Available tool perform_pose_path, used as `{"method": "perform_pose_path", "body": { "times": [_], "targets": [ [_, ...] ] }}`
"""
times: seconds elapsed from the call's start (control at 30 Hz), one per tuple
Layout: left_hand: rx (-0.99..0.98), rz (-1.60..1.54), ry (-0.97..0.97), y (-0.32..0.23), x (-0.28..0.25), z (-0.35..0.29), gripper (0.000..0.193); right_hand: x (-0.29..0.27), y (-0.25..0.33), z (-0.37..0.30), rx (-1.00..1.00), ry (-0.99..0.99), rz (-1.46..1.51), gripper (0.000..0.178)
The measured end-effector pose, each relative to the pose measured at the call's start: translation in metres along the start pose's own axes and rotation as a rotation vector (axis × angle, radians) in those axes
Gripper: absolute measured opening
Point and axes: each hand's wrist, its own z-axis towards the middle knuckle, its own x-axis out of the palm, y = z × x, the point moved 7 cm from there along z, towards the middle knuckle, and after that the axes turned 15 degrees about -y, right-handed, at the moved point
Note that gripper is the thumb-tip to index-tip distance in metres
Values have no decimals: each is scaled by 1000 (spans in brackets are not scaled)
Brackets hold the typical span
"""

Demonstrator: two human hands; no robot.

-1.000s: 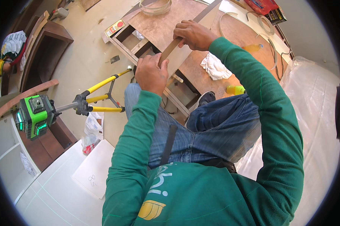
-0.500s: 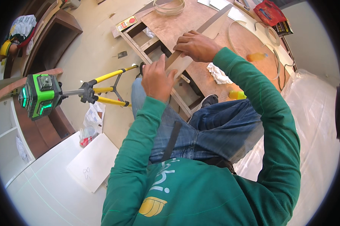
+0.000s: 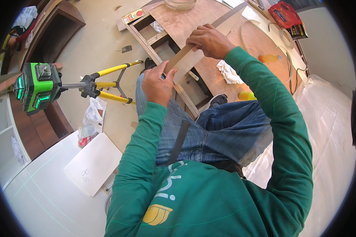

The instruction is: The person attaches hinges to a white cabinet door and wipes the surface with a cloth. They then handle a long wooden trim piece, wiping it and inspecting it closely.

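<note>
A long, narrow board [image 3: 190,62] with a pale face and a brown edge slants from above my knees toward the far right. My left hand [image 3: 158,86] is at its near end, with thumb and fingers closed on the corner. Farther up, my right hand [image 3: 212,42] curls its fingers over the brown edge, thumb against the pale face. Beneath the board lie a wooden frame [image 3: 149,48] with open gaps and a brown sheet-topped work surface [image 3: 172,23].
To the left, a green laser level [image 3: 40,87] sits on a yellow tripod [image 3: 107,72]. A crumpled white cloth [image 3: 228,73], an orange bottle [image 3: 269,58], coiled edging strip [image 3: 180,3] and a red bag [image 3: 282,15] lie on the right side. Clear plastic sheeting [image 3: 324,118] hangs at the right.
My left hand has slid a little left and down, its thumb and fingers now closer together at the board's near end. My right hand has shifted slightly up and right along the edge.
</note>
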Motion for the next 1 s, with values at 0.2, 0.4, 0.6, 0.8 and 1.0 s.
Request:
{"method": "perform_pose_path", "body": {
  "times": [0.2, 0.4, 0.6, 0.8, 1.0],
  "targets": [
    [-64, -43, 7, 9, -2, -3, 40, 3, 2, 0, 17, 4, 27, 23],
    [15, -12, 22, 1, 1, -5, 38, 4, 1, -9, 55, 41, 24, 25],
    [210, 65, 4, -30, -2, 8, 39, -7, 9, -14, 74, 17, -31, 34],
    [241, 128, 232, -58, 39, 21, 42, -17, 15, -33, 131, 9, -7, 39],
    [169, 152, 339, -56, 61, 14, 34, -13, 20, -37, 51, 96, 34, 38]
  ]
}}
